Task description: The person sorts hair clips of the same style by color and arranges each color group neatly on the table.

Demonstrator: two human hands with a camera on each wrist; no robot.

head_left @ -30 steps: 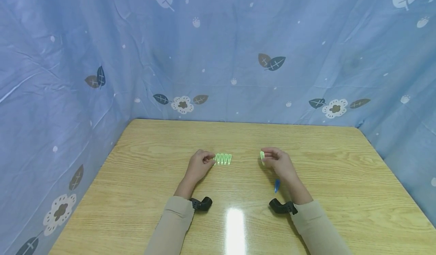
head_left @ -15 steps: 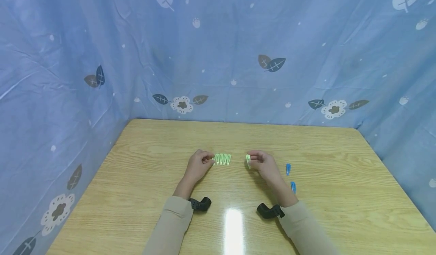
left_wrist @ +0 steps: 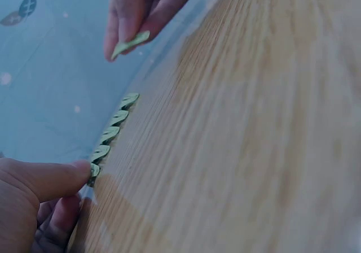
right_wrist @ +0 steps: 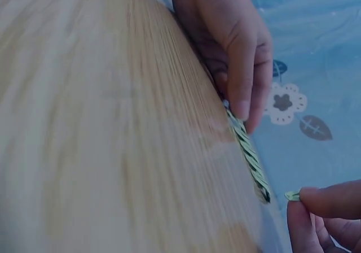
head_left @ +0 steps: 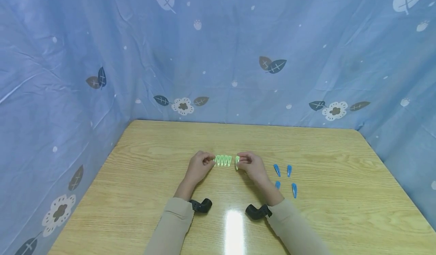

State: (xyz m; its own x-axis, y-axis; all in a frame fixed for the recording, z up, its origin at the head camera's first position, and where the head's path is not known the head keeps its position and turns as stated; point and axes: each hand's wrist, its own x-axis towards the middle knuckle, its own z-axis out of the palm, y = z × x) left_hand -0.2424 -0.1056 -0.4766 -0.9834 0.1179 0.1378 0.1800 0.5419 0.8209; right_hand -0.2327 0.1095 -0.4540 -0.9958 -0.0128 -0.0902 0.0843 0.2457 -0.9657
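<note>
Several light green snap hair clips [head_left: 226,160] stand side by side in a short row at mid table. At the row's left end my left hand [head_left: 199,166] pinches the outermost green hair clip [left_wrist: 94,172] between thumb and fingers. My right hand [head_left: 253,168] pinches another green hair clip [head_left: 237,162] just right of the row, with a small gap between them. The left wrist view shows this clip [left_wrist: 131,44] raised off the table. From the right wrist, it appears at the thumb tip [right_wrist: 309,194], apart from the row's end.
Several blue snap hair clips [head_left: 294,190] lie loose on the wooden table [head_left: 334,164], right of my right forearm; one is partly covered by the arm. A blue patterned curtain [head_left: 218,58] hangs along the back and sides. Black wrist cameras [head_left: 257,212] stick out inward.
My right hand has moved left with its green hair clip, from well right of the row to close beside it. More blue clips are now uncovered. The left hand has stayed in place.
</note>
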